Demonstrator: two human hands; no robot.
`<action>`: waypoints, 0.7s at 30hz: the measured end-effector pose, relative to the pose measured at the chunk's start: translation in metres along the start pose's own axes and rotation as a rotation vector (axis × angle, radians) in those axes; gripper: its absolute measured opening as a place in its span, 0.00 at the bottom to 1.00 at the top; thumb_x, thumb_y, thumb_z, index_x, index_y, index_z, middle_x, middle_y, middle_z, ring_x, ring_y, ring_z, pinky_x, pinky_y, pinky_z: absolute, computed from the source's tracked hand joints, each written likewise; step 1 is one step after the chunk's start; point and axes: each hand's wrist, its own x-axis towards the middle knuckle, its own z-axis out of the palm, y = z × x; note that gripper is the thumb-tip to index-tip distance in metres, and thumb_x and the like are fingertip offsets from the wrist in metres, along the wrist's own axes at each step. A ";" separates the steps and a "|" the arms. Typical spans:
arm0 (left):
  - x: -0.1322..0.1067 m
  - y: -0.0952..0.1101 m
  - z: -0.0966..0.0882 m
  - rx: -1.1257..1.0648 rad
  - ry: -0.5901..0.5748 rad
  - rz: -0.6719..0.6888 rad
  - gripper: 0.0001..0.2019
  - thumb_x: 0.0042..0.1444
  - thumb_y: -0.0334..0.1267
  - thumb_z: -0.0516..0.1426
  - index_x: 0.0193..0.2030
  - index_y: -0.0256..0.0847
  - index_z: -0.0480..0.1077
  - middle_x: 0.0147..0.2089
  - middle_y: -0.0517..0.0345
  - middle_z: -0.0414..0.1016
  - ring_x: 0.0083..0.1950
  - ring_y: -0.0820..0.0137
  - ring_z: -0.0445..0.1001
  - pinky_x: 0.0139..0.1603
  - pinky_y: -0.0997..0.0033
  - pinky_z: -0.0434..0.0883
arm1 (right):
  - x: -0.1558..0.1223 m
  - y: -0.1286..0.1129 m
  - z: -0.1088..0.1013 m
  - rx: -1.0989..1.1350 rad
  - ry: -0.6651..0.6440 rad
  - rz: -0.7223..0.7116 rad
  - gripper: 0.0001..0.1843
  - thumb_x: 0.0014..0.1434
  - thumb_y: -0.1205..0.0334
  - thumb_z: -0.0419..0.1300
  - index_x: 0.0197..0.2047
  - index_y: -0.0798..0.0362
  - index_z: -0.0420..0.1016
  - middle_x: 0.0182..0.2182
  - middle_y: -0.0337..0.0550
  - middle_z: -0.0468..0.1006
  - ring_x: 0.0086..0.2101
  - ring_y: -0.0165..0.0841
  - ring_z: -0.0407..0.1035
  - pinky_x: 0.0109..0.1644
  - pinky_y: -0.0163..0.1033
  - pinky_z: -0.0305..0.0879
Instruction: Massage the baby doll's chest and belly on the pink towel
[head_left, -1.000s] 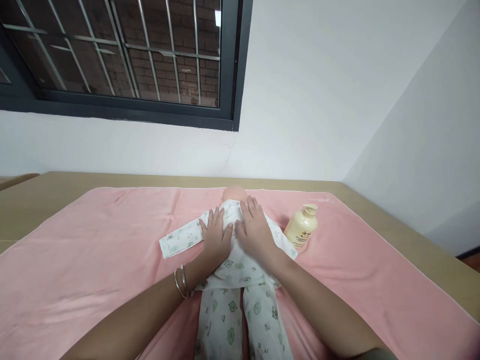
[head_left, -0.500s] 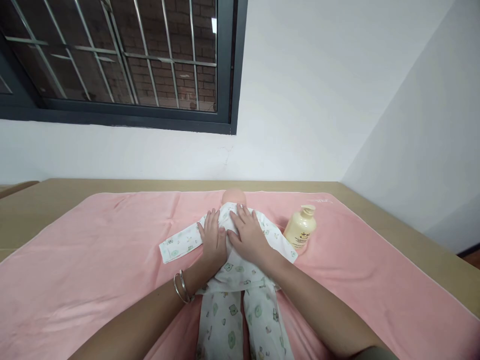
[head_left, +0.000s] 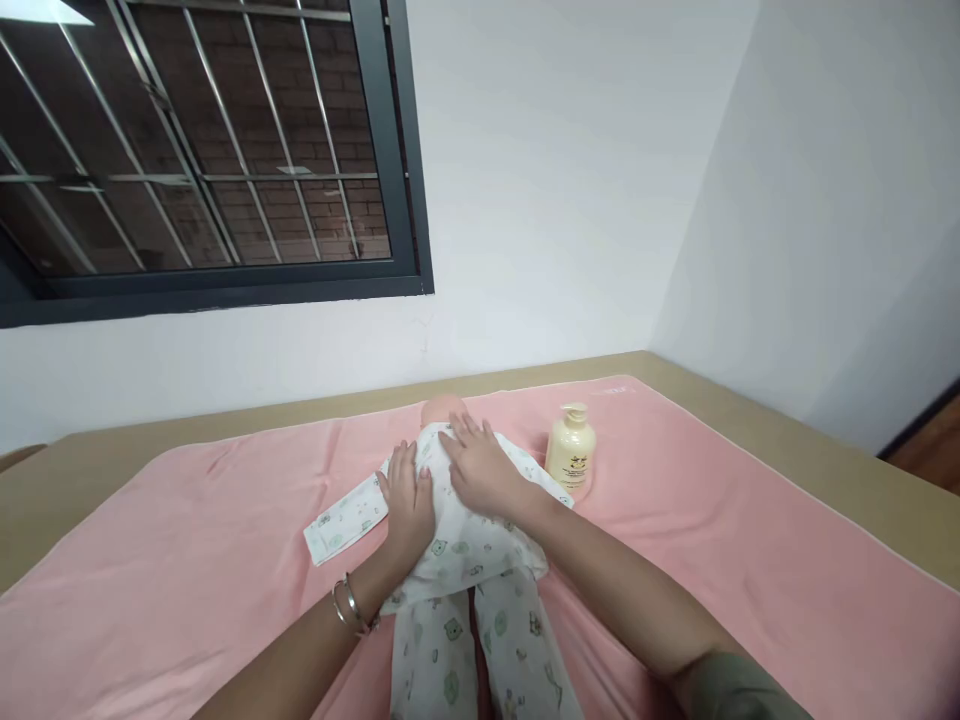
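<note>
Two bare hands press down on a doll (head_left: 459, 560) that lies lengthwise in the middle of a pink cloth (head_left: 712, 570), its rounded head (head_left: 442, 408) at the far end and its legs running toward the near edge. What an outfit: a white top (head_left: 444, 505) and white trousers (head_left: 435, 655), both sprinkled with small green and grey-brown prints. One sleeve (head_left: 345, 520) stretches out flat to the left; the other (head_left: 534, 468) slants off to the right, its cuff close by a cream pump bottle (head_left: 572, 450).

And the view has swung since half a second ago! The window (head_left: 300, 270) sits lower and farther left, the table (head_left: 82, 470) has its far edge climbing to the right, and the strip of white cloth between the two hands looks a little wider.

Now the hands. The left hand (head_left: 409, 505), two silvery bangles (head_left: 346, 603) at its wrist, lies palm down on the left of the chest, fingers extended and pointing far, thumb inward. The right hand (head_left: 484, 470) spreads across the upper right of the chest, fingers straight and slightly parted, slanting far-left toward the neck. Neither grips anything; both simply rest on the fabric.
</note>
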 end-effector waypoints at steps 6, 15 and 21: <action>0.031 0.036 -0.011 -0.213 -0.047 0.176 0.25 0.66 0.49 0.41 0.64 0.41 0.59 0.69 0.45 0.58 0.72 0.60 0.52 0.72 0.46 0.45 | -0.039 0.022 -0.107 0.062 0.270 0.186 0.29 0.64 0.64 0.44 0.69 0.57 0.56 0.68 0.49 0.55 0.67 0.39 0.46 0.70 0.52 0.40; 0.068 0.162 0.042 -1.243 -0.819 -0.616 0.37 0.62 0.59 0.28 0.64 0.37 0.58 0.63 0.35 0.65 0.57 0.57 0.73 0.53 0.51 0.73 | -0.065 0.081 -0.144 -0.038 -0.210 0.616 0.24 0.61 0.72 0.47 0.58 0.57 0.71 0.56 0.54 0.73 0.52 0.42 0.71 0.47 0.39 0.67; 0.072 0.172 0.055 -1.483 -0.770 -1.039 0.31 0.64 0.56 0.38 0.59 0.33 0.61 0.61 0.32 0.64 0.59 0.54 0.70 0.47 0.54 0.73 | -0.051 0.078 -0.135 -0.128 -0.273 0.617 0.18 0.59 0.72 0.49 0.44 0.58 0.79 0.46 0.56 0.80 0.41 0.39 0.76 0.37 0.35 0.65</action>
